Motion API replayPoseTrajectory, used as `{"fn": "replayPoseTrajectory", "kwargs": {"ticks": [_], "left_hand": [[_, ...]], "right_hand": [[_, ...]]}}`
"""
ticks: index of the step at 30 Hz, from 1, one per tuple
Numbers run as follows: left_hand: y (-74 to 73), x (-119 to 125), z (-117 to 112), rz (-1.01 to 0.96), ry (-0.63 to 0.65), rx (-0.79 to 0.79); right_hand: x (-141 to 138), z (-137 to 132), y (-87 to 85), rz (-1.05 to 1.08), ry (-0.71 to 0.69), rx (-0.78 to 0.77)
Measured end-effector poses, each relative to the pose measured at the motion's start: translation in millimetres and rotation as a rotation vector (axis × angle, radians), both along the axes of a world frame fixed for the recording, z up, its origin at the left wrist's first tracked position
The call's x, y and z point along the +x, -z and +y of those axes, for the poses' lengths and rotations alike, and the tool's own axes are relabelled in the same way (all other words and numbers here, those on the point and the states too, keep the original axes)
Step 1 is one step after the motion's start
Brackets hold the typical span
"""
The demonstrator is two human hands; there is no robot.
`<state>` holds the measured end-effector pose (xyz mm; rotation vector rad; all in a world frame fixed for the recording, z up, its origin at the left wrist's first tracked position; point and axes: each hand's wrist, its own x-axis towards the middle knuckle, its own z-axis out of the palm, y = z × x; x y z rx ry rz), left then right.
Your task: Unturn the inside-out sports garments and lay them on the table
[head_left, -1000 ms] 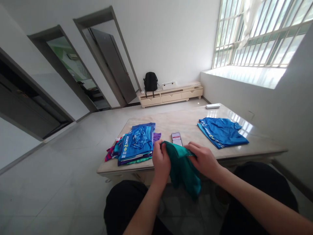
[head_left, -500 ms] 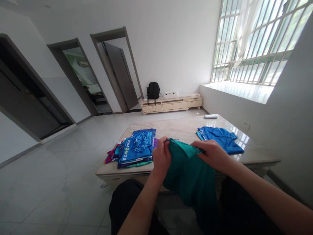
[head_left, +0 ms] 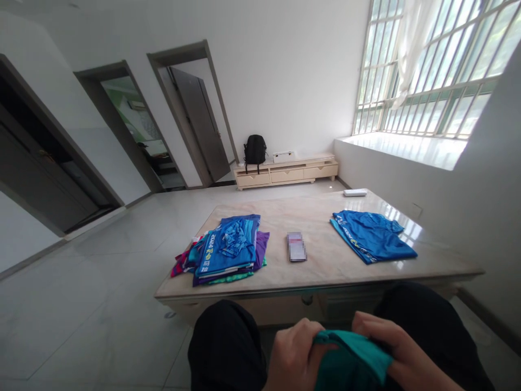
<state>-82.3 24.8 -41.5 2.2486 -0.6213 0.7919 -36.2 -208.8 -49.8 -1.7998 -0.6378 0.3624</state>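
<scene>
Near side of the worktop [head_left: 277, 274], the left hand [head_left: 295, 347] pinches one end of a green garment's edge [head_left: 350, 339]; at right, the right hand [head_left: 401, 347] pinches the other. Even tension from both sides should best keep the cloth untwisted. The edge runs crosswise, dipping rightward; with the lower cloth out of frame, the garment's overall direction and long axis cannot be told.
</scene>
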Motion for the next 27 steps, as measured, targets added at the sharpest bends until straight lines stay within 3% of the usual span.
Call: {"fn": "replayPoseTrajectory", "kwargs": {"ticks": [6, 9, 16, 22, 27], "left_hand": [[-13.1, 20.0, 0.3, -0.041, 0.056, 0.125], [-17.8, 27.5, -2.0, -0.055, 0.115, 0.124], [-10.3, 36.3, -1.1, -0.113, 0.109, 0.024], [18.4, 42.0, 2.2, -0.109, 0.026, -0.098], [73.8, 41.4, 10.3, 0.03, 0.059, -0.05]], "right_hand": [[8.0, 17.1, -6.9, -0.023, -0.068, 0.06], [13.7, 24.5, -8.7, -0.063, -0.039, 0.115], [27.5, 50.0, 2.6, -0.212, 0.045, 0.103], [31.4, 47.5, 8.0, -0.331, -0.023, 0.116], [34.3, 27.4, -4.6, -0.595, -0.001, 0.141]]}}
